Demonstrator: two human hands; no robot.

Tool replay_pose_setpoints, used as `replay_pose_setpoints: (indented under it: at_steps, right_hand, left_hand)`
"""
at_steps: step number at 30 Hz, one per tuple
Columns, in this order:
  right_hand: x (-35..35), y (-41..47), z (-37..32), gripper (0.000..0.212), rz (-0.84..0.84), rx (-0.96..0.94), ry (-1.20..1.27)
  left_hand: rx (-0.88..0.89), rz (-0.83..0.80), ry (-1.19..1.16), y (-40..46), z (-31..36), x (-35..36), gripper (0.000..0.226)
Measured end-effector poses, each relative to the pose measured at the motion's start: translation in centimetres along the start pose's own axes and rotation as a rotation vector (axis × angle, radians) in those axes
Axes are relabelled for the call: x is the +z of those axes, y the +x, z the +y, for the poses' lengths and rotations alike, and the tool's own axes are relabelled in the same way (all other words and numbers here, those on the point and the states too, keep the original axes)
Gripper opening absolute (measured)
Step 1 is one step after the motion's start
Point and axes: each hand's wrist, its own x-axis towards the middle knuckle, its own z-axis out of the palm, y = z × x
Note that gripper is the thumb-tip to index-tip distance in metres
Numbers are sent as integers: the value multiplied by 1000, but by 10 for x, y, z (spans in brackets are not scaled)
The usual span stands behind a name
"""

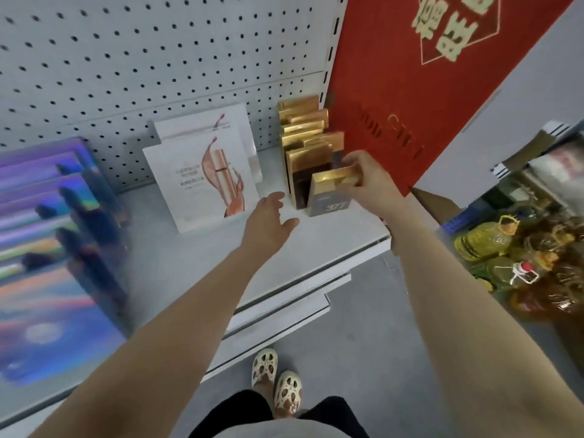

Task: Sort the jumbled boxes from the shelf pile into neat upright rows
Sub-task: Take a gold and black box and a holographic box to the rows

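The left hand (271, 216) hovered released just short of the front gold box (328, 194), which the right hand (363, 175) pinched by its top edge, upright at the head of the gold row (308, 134) behind; judged light, stiff, glossy, slippery.

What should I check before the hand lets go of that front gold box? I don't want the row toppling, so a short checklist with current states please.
1. Grip: right hand pinches the top of the front gold box - ok.
2. Box upright: it stands on the shelf, roughly vertical, "377" face forward - ok.
3. Alignment with the gold box row behind it: it sits slightly right of the row's line - not ok.
4. Base fully flat on the shelf: cannot tell.
5. Left hand: open, holding nothing, free to steady the row - ok.
6. Gap to the white cosmetic boxes: clear space between - ok.
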Motion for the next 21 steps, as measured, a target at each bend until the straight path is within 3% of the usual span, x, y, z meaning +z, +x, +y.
replay_pose_setpoints:
  at_steps: [7,13,21]
  right_hand:
    - [23,31,10,56,85,-143,-110]
    - [35,39,21,53,111,-233,-215]
    - [28,42,22,52,66,-264,-294]
  left_hand:
    - [-19,51,-36,43,8,17,50]
    - [-40,74,-91,48,5,22,38]
    - [-65,114,-55,36,11,28,42]
